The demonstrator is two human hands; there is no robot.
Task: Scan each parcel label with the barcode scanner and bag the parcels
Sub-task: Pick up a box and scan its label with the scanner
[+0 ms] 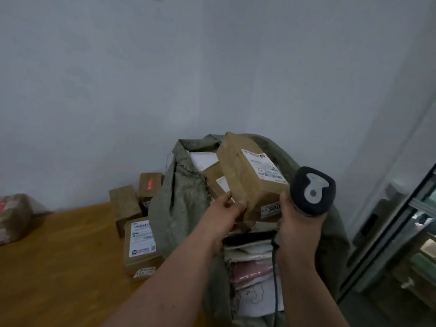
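Fingertips of your left hand (226, 214) are all that carry the brown parcel (250, 178): that grip is a pinch at its near lower corner, thumb on top, while the box tilts up over the mouth of the grey-green sack (179, 192). With so little of the parcel held, it could twist out and drop onto the parcels already inside, or slide off the sack's rim toward the bench (59, 251). Your right hand (299, 230) is wrapped round the handle of the barcode scanner (312, 190), whose head sits just beside the parcel's small end sticker, touching or nearly so. The large white label (262, 167) faces up and away from it, so a scan could catch the wrong code. The scanner's cable (274, 277) hangs down across the sack's open front and could snag. More labelled parcels (141, 241) wait on the bench, beside the sack.
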